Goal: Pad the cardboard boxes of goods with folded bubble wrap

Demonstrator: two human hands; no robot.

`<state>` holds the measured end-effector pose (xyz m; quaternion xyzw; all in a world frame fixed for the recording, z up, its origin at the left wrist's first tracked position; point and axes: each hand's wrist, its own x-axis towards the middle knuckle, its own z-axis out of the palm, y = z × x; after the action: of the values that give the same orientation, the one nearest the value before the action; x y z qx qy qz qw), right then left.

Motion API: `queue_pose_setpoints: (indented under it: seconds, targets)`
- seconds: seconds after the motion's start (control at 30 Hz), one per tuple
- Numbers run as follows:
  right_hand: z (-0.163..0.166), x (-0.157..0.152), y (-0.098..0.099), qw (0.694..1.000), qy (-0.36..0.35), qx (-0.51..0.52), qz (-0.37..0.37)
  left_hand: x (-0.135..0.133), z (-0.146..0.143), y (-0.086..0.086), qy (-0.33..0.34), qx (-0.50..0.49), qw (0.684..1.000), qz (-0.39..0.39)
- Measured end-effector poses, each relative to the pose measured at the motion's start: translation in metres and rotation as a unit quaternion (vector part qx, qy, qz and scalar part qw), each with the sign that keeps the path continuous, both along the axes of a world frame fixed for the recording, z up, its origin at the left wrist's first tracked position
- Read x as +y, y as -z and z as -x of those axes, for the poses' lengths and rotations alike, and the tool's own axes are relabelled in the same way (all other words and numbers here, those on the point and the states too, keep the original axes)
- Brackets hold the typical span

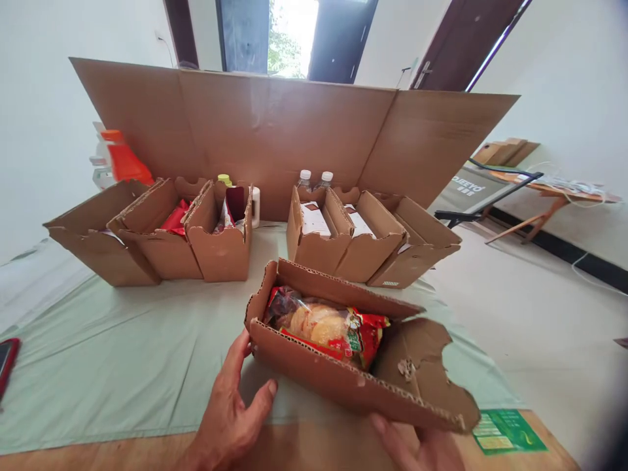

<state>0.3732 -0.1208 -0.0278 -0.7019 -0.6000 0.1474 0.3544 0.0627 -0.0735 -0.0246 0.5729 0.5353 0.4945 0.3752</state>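
Note:
A long open-topped cardboard box [314, 369] lies at a slant in front of me, its near-right end flap bent outward. Inside it is a clear and red plastic packet of round, pale yellow crackers or biscuits [324, 325]. My left hand [233, 409] is beside the box's left end, thumb and fingers apart, with the index fingertip at the corner. Under the near right side is my right hand [417, 448], its thumb against the cardboard wall and its other fingers mostly hidden below the box.
Several similar boxes [220, 258] stand in two groups further back, some with packets or white cartons inside. Behind them rise an orange bottle [122, 157], two white-capped bottles [305, 176] and a cardboard screen [294, 124]. A green card [510, 432] lies right; a phone [8, 363] left.

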Motion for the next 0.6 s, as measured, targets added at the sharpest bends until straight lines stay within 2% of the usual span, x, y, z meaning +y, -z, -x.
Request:
queue_pose_setpoints:
  seconds: [0.07, 0.17, 0.27, 0.43, 0.6]
  targets:
    - [0.008, 0.033, -0.012, 0.999, -0.035, 0.028, 0.009, 0.008, -0.001, 0.000, -0.010, 0.000, 1.000, 0.001]
    - [0.019, 0.081, -0.030, 0.994, -0.059, 0.084, -0.032, 0.030, -0.003, -0.003, -0.020, -0.003, 1.000, 0.001]
    - [0.025, 0.107, -0.031, 0.989, -0.060, 0.121, -0.060, 0.047, -0.004, 0.005, -0.020, 0.014, 1.000, -0.003]
    - [0.026, 0.105, -0.011, 0.989, -0.072, 0.130, 0.001, 0.046, -0.007, 0.034, -0.058, 0.085, 0.994, -0.030]
    - [0.022, 0.098, 0.004, 0.994, -0.037, 0.107, -0.001, 0.042, -0.009, 0.038, -0.050, 0.096, 0.992, -0.065]
